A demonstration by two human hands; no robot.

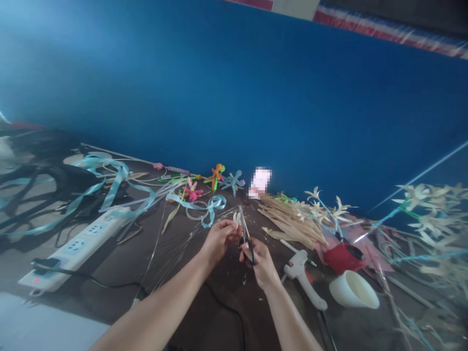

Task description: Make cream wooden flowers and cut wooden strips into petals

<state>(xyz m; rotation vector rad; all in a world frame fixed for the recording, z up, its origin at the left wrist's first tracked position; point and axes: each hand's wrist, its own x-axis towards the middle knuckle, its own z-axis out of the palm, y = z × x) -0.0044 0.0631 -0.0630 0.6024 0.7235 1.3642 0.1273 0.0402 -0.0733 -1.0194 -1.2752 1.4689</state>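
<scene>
One pair scissors [245, 238] in right hand [260, 258], blades forward.

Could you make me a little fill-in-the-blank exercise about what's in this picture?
1. The right hand holds a pair of ____.
2. The plug in the white power strip is ____.
3. In the picture, the white cup is on the ____ side of the glue gun.
4. The wall is ____.

Missing words: scissors; black; right; blue.

There is one pair of scissors [246, 237], one glue gun [302, 273], one power strip [81, 243].
</scene>
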